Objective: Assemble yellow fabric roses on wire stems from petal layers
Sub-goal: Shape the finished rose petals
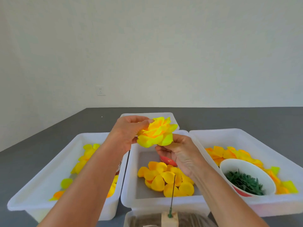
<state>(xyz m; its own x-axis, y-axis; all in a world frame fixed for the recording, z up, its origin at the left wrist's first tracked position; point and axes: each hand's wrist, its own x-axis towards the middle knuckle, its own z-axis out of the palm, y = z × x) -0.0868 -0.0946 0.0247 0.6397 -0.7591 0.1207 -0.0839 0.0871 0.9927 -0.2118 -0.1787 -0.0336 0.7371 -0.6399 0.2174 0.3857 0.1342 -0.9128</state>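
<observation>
On my far left sits a white bin (41,181) with a few yellow petals (86,154) scattered inside. My left hand (126,133) is raised above the bins, its fingers pinching the upper left edge of the yellow rose (157,131). The rose hangs in the air between both hands, over the middle bin (131,185). My right hand (178,154) grips the rose from underneath, fingers curled at its base. Below, the middle bin holds a heap of round yellow petals (165,179), and a thin wire (173,192) stands upright in a wooden block (169,218) close to me. The right bin (246,133) holds orange-yellow petals (229,153) and a white bowl (242,164) of green leaves (244,181)
</observation>
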